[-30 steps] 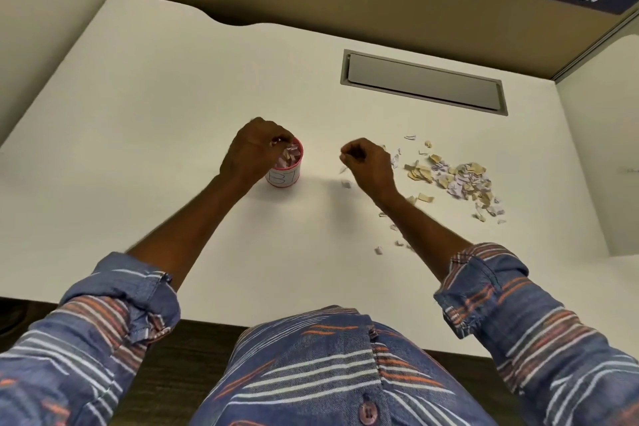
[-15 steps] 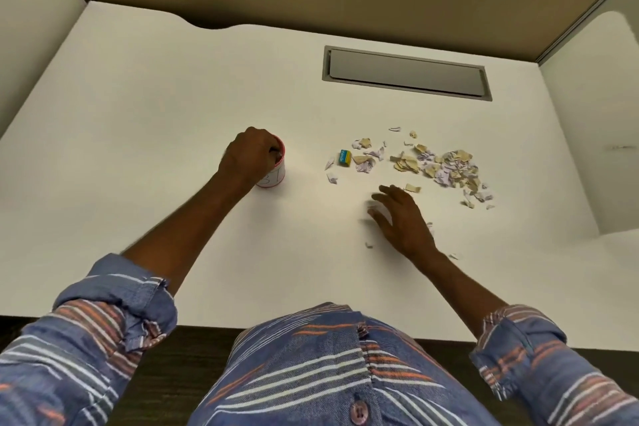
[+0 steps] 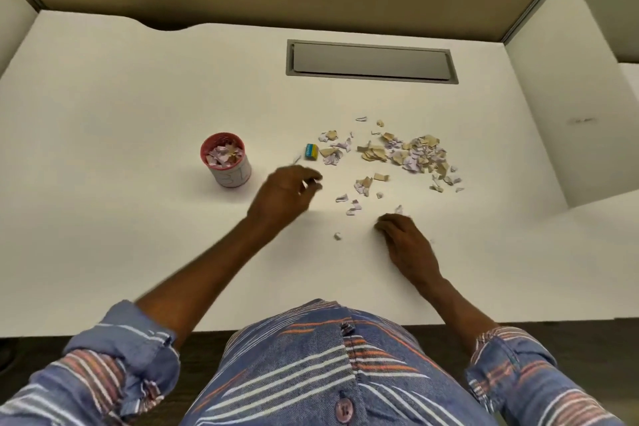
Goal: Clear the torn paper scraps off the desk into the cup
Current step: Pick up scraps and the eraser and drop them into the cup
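Observation:
The cup, white with a red rim, stands upright on the desk, part filled with scraps. A spread of torn beige and lilac paper scraps lies to its right, with looser bits nearer me. My left hand is blurred, right of the cup, its thumb and fingers pinching a small white scrap. My right hand rests on the desk below the pile. Its fingers are curled in over scraps at their tips, beside one loose scrap.
A small yellow and blue eraser lies between the cup and the scraps. A grey recessed cable tray sits at the back of the desk. Partition walls rise behind and to the right. One stray scrap lies near the front.
My left hand has left the cup and swung right toward the scraps. My right hand has drawn back toward me and curled its spread fingers in.

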`<act>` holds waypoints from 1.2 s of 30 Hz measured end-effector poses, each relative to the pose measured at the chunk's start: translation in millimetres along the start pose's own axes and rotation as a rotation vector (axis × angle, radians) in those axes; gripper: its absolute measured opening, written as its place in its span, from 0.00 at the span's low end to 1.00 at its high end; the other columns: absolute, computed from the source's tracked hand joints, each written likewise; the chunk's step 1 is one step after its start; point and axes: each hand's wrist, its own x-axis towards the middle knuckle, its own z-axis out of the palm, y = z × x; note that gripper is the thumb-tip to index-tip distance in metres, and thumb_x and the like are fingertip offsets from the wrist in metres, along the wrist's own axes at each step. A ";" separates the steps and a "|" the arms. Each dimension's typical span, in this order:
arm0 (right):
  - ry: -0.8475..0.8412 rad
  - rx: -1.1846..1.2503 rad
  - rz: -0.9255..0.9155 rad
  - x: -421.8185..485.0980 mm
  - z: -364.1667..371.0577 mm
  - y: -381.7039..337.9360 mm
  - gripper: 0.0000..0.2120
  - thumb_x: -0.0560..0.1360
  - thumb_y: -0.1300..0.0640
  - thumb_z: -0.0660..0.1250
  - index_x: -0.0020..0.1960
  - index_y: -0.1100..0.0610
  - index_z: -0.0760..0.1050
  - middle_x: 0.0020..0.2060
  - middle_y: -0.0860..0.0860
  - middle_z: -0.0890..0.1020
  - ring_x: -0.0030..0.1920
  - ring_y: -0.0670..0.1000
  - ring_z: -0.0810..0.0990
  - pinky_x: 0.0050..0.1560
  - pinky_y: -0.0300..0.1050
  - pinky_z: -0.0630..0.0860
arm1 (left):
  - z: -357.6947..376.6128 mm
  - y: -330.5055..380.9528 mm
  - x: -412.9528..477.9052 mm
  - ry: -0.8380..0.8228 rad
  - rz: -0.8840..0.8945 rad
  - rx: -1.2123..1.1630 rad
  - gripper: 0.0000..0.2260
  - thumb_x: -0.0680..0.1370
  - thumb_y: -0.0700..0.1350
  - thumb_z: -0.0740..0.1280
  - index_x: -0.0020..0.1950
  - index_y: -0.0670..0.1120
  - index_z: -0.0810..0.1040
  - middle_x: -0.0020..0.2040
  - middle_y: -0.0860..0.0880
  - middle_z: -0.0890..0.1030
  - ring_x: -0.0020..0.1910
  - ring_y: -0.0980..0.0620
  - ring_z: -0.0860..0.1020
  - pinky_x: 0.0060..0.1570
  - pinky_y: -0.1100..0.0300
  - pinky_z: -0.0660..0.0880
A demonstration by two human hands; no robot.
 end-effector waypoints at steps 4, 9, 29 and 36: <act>0.064 0.000 0.126 -7.0 -20.0 34.7 0.10 0.79 0.58 0.67 0.60 0.56 0.81 0.63 0.52 0.79 0.64 0.52 0.78 0.59 0.49 0.80 | 55.2 6.8 -25.5 -0.257 -0.057 0.017 0.17 0.75 0.53 0.73 0.62 0.51 0.80 0.53 0.53 0.80 0.43 0.56 0.79 0.48 0.63 0.74; 0.024 0.035 0.189 -30.8 -35.1 65.6 0.23 0.79 0.49 0.67 0.73 0.51 0.71 0.74 0.50 0.70 0.75 0.53 0.67 0.71 0.46 0.69 | 95.7 0.6 -39.8 -0.377 -0.138 -0.030 0.19 0.73 0.48 0.75 0.63 0.49 0.79 0.52 0.54 0.75 0.47 0.56 0.76 0.45 0.72 0.64; -0.165 0.047 -0.173 -2.2 -27.9 66.2 0.18 0.79 0.65 0.65 0.68 0.54 0.77 0.69 0.54 0.77 0.70 0.56 0.75 0.61 0.50 0.80 | 149.3 30.0 47.4 -0.172 -0.038 0.423 0.28 0.78 0.53 0.66 0.77 0.55 0.61 0.79 0.49 0.58 0.78 0.45 0.55 0.71 0.48 0.62; -0.036 -0.021 -0.011 27.7 -64.0 134.5 0.18 0.81 0.54 0.65 0.70 0.56 0.74 0.72 0.56 0.73 0.71 0.57 0.72 0.67 0.52 0.75 | 162.4 20.4 38.2 -0.207 0.149 0.503 0.20 0.84 0.45 0.56 0.76 0.54 0.65 0.79 0.51 0.61 0.79 0.47 0.59 0.75 0.47 0.58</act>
